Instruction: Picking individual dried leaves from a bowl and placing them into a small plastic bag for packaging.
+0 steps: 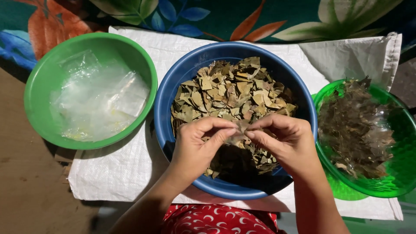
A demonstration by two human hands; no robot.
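A blue bowl (173,86) in the middle holds a heap of dry, pale brown-green leaf pieces (229,93). Over its near side, my left hand (197,147) and my right hand (288,143) meet fingertip to fingertip, both pinching one small dry leaf piece (242,126) between thumbs and forefingers. The leaf piece is partly hidden by my fingers.
To the left stands a green bowl (43,73) with crumpled clear plastic bags (97,99). A translucent green bowl (403,143) on the right holds darker leaf bits (355,125) in clear plastic. All rest on a white woven sack (125,169) over a bare floor (30,182); floral cloth (242,17) lies behind.
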